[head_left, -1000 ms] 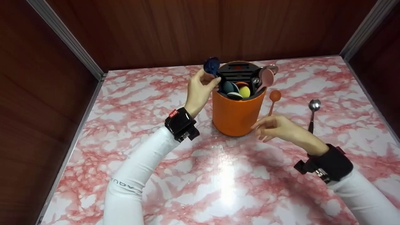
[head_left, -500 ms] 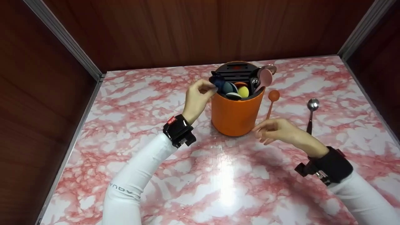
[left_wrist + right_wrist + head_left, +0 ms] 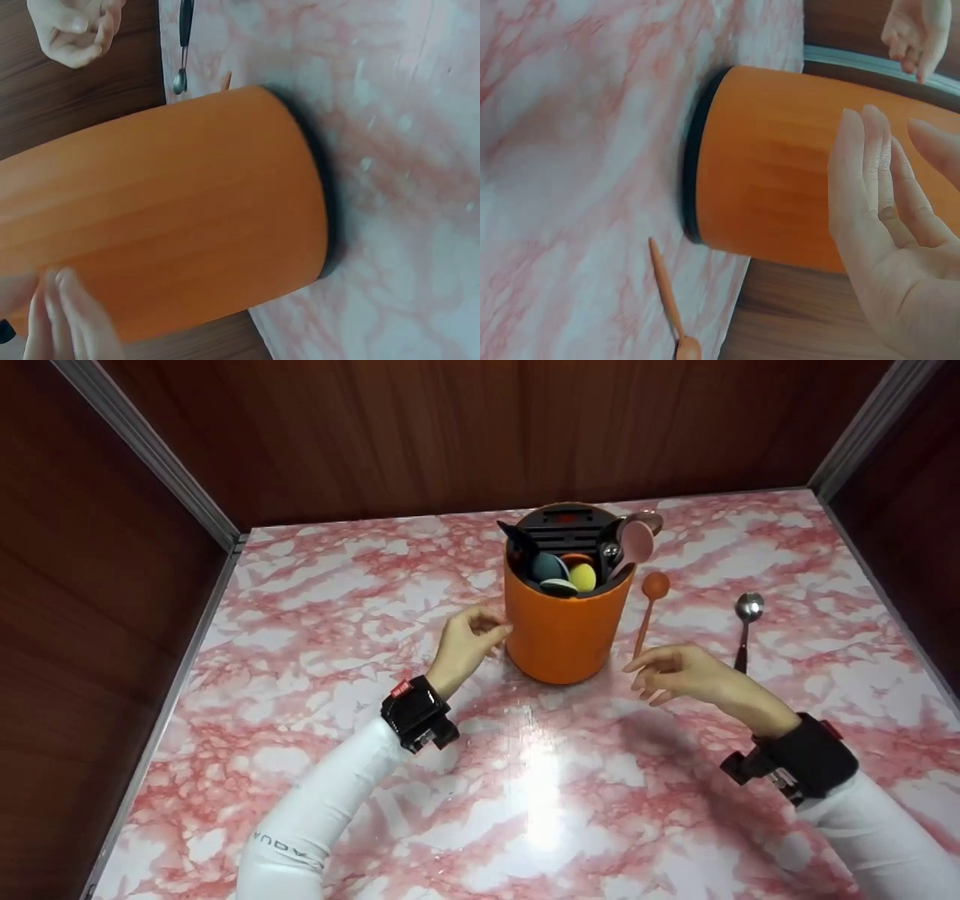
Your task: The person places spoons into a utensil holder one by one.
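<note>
An orange cylindrical utensil holder (image 3: 566, 637) with a black slotted insert stands upright on the table. At its left rim a dark-blue spoon (image 3: 517, 540) leans in the insert. My left hand (image 3: 466, 643), holding nothing, is beside the holder's left wall with its fingers relaxed. On the other side, my right hand (image 3: 679, 673) hovers with loosely bent fingers, also holding nothing. An orange spoon (image 3: 655, 586) lies on the table just beyond it, and farther right lies a metal spoon (image 3: 749, 607) with a dark handle.
Several measuring spoons fill the holder, among them a pink spoon (image 3: 637, 542) sticking out at the right and a yellow spoon (image 3: 583, 577) in front. Brown wood-look panels (image 3: 480, 435) wall in the pink-and-white marbled table (image 3: 360, 780) at the back and sides.
My left hand lowered the dark-blue spoon into the holder, let go of it and came down along the holder's left side. My right hand shifted slightly to the right.
</note>
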A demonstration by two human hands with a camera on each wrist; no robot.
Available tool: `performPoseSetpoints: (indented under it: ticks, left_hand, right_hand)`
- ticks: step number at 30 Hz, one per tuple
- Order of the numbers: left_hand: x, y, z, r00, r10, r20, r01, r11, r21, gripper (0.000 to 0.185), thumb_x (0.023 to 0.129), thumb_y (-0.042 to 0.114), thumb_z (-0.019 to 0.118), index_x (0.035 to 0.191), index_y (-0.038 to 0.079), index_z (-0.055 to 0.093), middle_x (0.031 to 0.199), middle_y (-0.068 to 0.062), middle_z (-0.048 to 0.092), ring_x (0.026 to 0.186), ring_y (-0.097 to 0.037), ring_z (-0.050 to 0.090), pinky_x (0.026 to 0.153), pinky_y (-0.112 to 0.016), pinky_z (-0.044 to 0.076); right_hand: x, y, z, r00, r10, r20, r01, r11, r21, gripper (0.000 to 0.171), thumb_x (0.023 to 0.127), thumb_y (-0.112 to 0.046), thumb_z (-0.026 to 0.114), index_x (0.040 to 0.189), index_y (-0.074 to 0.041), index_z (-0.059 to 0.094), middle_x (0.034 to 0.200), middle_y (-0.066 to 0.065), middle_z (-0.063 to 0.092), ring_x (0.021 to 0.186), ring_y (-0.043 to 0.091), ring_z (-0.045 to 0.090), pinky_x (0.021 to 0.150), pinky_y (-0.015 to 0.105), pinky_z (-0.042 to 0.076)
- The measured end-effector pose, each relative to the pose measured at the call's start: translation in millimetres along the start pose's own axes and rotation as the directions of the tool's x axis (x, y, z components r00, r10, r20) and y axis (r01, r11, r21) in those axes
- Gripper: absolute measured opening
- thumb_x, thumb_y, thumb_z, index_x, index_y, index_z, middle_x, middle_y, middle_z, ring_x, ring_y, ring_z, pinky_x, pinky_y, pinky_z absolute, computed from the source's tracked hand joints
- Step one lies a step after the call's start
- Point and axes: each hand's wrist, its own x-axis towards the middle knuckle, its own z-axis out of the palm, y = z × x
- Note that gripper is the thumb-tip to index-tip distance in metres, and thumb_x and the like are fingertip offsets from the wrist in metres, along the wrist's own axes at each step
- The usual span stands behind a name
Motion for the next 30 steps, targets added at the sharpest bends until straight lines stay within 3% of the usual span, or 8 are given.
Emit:
performPoseSetpoints:
  ticks: [3, 6, 8, 16, 20, 25, 30]
  left_hand:
    - [-6.7, -6.9, 1.6, 0.988, -0.061, 0.142, 0.054, 0.997, 0.053, 0.015, 0.083, 0.003, 0.063, 0.096, -0.006, 0.062, 0.085, -0.013, 0.065, 0.062, -0.005, 0.054, 0.057, -0.022, 0.055]
    - [-13.9, -13.6, 3.8, 0.957, -0.117, 0.267, 0.084, 0.988, 0.132, 0.017, 0.084, 0.006, 0.062, 0.098, -0.004, 0.062, 0.087, -0.012, 0.065, 0.064, -0.006, 0.054, 0.061, -0.025, 0.057]
    - [-18.1, -18.4, 5.2, 0.940, -0.141, 0.310, 0.089, 0.980, 0.176, 0.017, 0.084, 0.007, 0.063, 0.098, -0.003, 0.063, 0.086, -0.009, 0.063, 0.065, -0.008, 0.054, 0.063, -0.026, 0.057]
    - [-29.5, -37.9, 11.3, 0.902, -0.171, 0.397, 0.081, 0.969, 0.235, 0.016, 0.084, 0.007, 0.061, 0.097, -0.003, 0.064, 0.079, -0.006, 0.063, 0.077, -0.034, 0.063, 0.068, -0.041, 0.058]
    - [-35.1, -46.0, 12.9, 0.894, -0.163, 0.417, 0.066, 0.969, 0.238, 0.017, 0.084, 0.008, 0.062, 0.096, -0.004, 0.063, 0.078, -0.006, 0.061, 0.073, -0.027, 0.061, 0.066, -0.033, 0.057]
    - [-41.6, -56.0, 14.1, 0.888, -0.142, 0.437, 0.052, 0.976, 0.211, 0.017, 0.084, 0.008, 0.061, 0.094, -0.005, 0.063, 0.080, -0.015, 0.065, 0.069, -0.020, 0.060, 0.059, -0.020, 0.051]
    - [-46.0, -60.6, 16.6, 0.870, -0.187, 0.457, 0.127, 0.979, 0.158, 0.018, 0.086, 0.008, 0.060, 0.096, -0.007, 0.061, 0.084, -0.020, 0.065, 0.061, -0.013, 0.059, 0.060, -0.037, 0.058]
  right_hand:
    - [2, 5, -5, 1.000, 0.001, 0.000, -0.001, 1.000, -0.008, 0.039, 0.090, -0.008, 0.053, 0.121, 0.014, 0.049, 0.087, 0.002, 0.065, 0.075, 0.008, 0.065, 0.069, 0.023, 0.058]
    - [4, 10, -10, 1.000, 0.014, -0.008, -0.014, 0.999, -0.037, 0.039, 0.090, -0.008, 0.052, 0.122, 0.014, 0.048, 0.088, 0.003, 0.065, 0.075, 0.006, 0.064, 0.069, 0.022, 0.058]
    - [5, 14, -14, 0.999, 0.023, -0.022, -0.024, 0.998, -0.050, 0.039, 0.090, -0.009, 0.052, 0.122, 0.014, 0.048, 0.090, 0.003, 0.065, 0.075, 0.005, 0.063, 0.070, 0.022, 0.058]
    - [6, 31, -37, 0.990, 0.076, -0.115, -0.082, 0.995, -0.050, 0.040, 0.093, -0.013, 0.051, 0.122, 0.014, 0.047, 0.091, -0.002, 0.065, 0.078, 0.004, 0.064, 0.071, 0.021, 0.057]
    - [6, 39, -52, 0.981, 0.105, -0.163, -0.117, 0.991, -0.061, 0.042, 0.094, -0.014, 0.050, 0.125, 0.013, 0.046, 0.090, -0.006, 0.066, 0.077, 0.001, 0.063, 0.072, 0.020, 0.057]
    - [8, 52, -70, 0.970, 0.130, -0.205, -0.144, 0.988, -0.058, 0.047, 0.095, -0.017, 0.049, 0.128, 0.015, 0.040, 0.083, -0.015, 0.063, 0.075, -0.003, 0.062, 0.072, 0.018, 0.056]
    - [7, 62, -85, 0.950, 0.174, -0.259, -0.184, 0.983, -0.016, 0.050, 0.095, -0.020, 0.050, 0.130, 0.014, 0.037, 0.076, -0.021, 0.061, 0.073, -0.002, 0.063, 0.072, 0.018, 0.057]
